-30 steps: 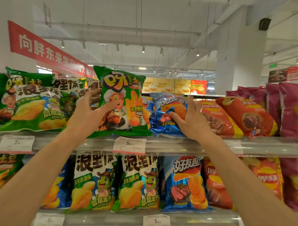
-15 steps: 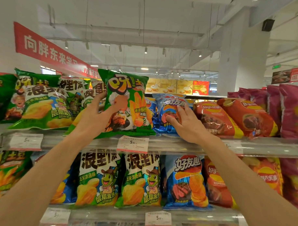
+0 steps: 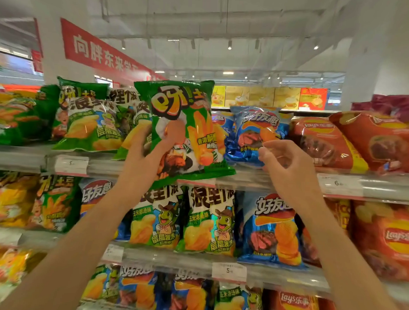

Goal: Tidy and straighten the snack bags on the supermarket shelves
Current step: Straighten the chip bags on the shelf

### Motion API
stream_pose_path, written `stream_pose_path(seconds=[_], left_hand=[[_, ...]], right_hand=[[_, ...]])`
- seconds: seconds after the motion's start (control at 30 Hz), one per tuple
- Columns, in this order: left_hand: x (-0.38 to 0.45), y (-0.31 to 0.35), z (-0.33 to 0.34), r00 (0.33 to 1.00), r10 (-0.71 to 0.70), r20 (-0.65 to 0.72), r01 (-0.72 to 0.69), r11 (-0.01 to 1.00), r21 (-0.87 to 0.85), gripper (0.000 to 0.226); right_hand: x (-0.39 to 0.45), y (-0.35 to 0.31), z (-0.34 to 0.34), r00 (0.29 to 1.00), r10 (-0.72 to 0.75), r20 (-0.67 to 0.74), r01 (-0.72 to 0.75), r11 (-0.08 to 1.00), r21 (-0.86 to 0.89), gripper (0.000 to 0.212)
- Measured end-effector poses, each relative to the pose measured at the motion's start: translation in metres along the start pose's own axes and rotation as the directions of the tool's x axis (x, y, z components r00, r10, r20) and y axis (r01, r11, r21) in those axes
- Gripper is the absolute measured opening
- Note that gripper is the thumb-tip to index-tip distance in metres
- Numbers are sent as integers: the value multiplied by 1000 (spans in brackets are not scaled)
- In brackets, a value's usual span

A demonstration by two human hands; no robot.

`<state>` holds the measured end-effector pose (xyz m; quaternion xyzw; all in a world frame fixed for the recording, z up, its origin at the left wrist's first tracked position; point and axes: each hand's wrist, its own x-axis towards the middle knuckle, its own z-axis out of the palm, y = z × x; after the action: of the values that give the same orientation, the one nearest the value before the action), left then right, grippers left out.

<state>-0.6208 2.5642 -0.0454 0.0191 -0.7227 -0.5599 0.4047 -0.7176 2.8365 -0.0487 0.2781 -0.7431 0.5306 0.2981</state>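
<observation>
Green snack bag (image 3: 183, 128), blue bag (image 3: 253, 135)

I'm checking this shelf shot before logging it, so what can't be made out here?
Head view only:
- Green bag: the left hand covers part of its front.
- Right hand: motion blur hides whether its grip touches the blue bag.
- Price labels: print is too small to read fully.
- Far-left bags: blurred and cut by the frame edge.

A supermarket: tiered shelves (image 3: 244, 177) of snack bags (image 3: 208, 224) with price tags (image 3: 229, 270) and a red banner (image 3: 98, 51).
</observation>
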Motion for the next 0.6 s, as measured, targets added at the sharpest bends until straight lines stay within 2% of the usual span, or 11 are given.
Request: stream_pose_path(seconds=[0.13,0.27,0.4,0.6], left_hand=[[-23,-14,-21,1000,-16,24,17,999,-49,89],[-46,-30,-50,998,-20,52,25,995,-95,84],[-68,-56,-100,996,-37,75,43,996,-76,89],[-101,-96,-188,990,-128,55,133,986,-103,44]], right_hand=[[-38,3,16,987,91,135,-117,973,199,12],[-83,7,39,960,207,189,-245,946,212,8],[-130,-2,75,929,337,156,-365,904,222,9],[-198,-32,153,861,494,118,-508,831,228,11]])
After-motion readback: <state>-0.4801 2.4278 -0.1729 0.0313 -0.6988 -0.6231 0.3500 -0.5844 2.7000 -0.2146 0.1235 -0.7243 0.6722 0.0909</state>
